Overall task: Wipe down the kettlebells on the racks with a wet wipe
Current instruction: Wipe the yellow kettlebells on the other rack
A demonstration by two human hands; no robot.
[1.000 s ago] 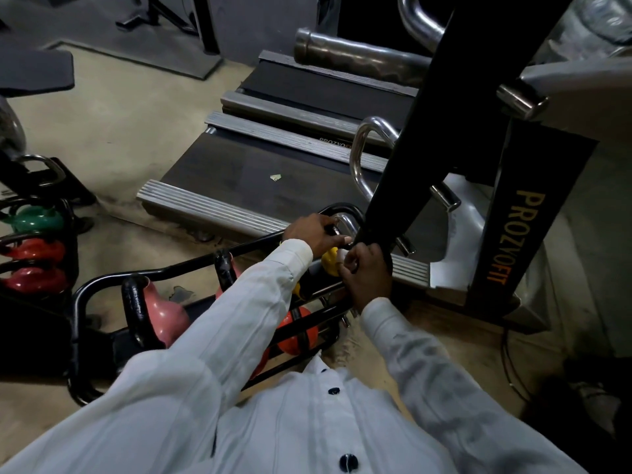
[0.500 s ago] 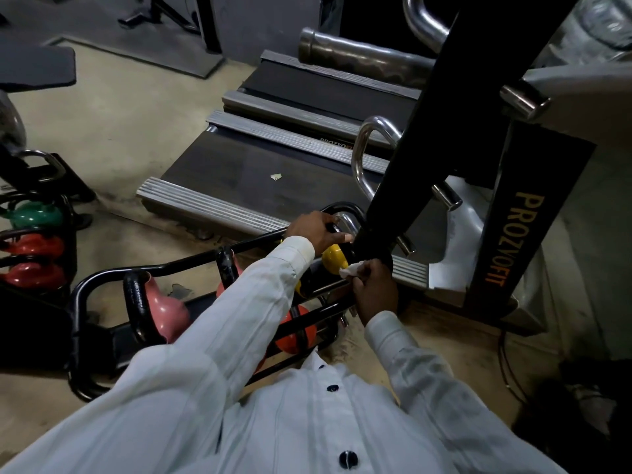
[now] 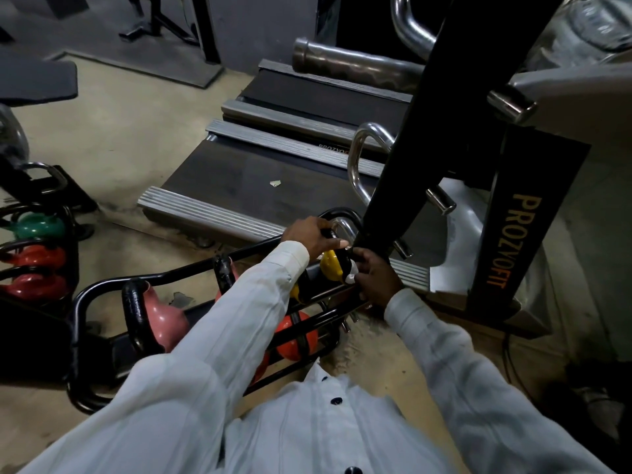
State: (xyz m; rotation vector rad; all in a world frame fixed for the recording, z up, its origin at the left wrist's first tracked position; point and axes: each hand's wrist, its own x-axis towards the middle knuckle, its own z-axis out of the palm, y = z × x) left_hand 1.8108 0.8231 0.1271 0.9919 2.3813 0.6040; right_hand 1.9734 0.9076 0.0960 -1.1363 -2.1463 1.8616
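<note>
A yellow kettlebell (image 3: 331,266) sits at the right end of the black tube rack (image 3: 80,304). My left hand (image 3: 313,234) grips its black handle from above. My right hand (image 3: 374,277) holds a white wet wipe (image 3: 352,273) pressed against the kettlebell's right side. Further left on the same rack stand a pink kettlebell (image 3: 164,319) with a black handle and, on the lower tier, an orange-red kettlebell (image 3: 295,336), partly hidden by my left sleeve.
A treadmill deck (image 3: 239,186) lies just beyond the rack, and its black upright (image 3: 410,131) rises right next to my hands. A second rack at the left edge holds a green kettlebell (image 3: 36,225) and red kettlebells (image 3: 34,256). Bare concrete floor lies between.
My right hand with the wipe has slid along the yellow kettlebell's right side, first down, then slightly up again. My left hand has stayed on the handle.
</note>
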